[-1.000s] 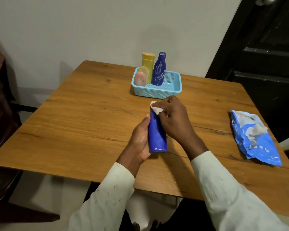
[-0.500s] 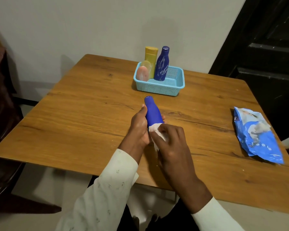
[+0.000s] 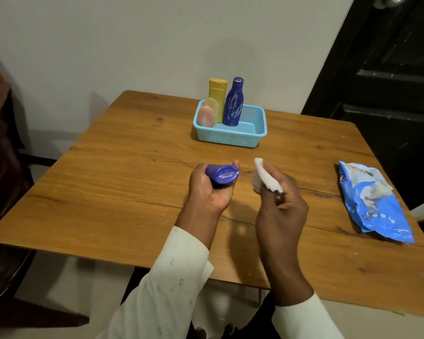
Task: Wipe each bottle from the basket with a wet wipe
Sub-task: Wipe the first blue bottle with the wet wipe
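Here, left hand (image 3: 212, 189) gripping tilted bottle (image 3: 222, 176), right hand (image 3: 280, 206) pinching wipe (image 3: 264, 179)

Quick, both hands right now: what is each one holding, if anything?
Left hand: closed around the blue bottle, its base turned toward the camera.
Right hand: pinching the white wet wipe, held apart from the bottle.

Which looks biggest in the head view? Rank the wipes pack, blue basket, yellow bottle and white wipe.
1. Wipes pack and blue basket: similar; the pack lies nearer, so unsure.
2. Yellow bottle, partly hidden.
3. White wipe, crumpled in the right hand.
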